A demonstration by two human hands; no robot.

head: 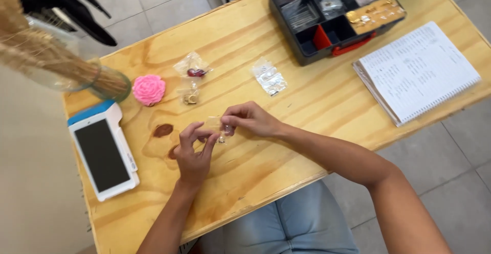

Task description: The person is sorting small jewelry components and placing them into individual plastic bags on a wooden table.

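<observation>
Both hands meet over the middle of a pale wooden table (307, 100). My right hand (250, 118) pinches the top of a small clear plastic bag (221, 128) with a tiny trinket inside. My left hand (194, 152) is just below and left of it, its fingertips touching the bag's lower edge. Behind the hands lie two more small clear bags (192, 71), one with a dark red bead, and a gold-coloured piece (191, 98). Another clear packet (269, 77) lies further right.
A black organiser box with red dividers (335, 16) holds small parts at the back right. An open spiral notebook (419, 70) lies on the right. A white card terminal (102, 152) lies on the left, with a pink rose-shaped object (149, 89) and a glass vase of dried stems (110, 83) behind it.
</observation>
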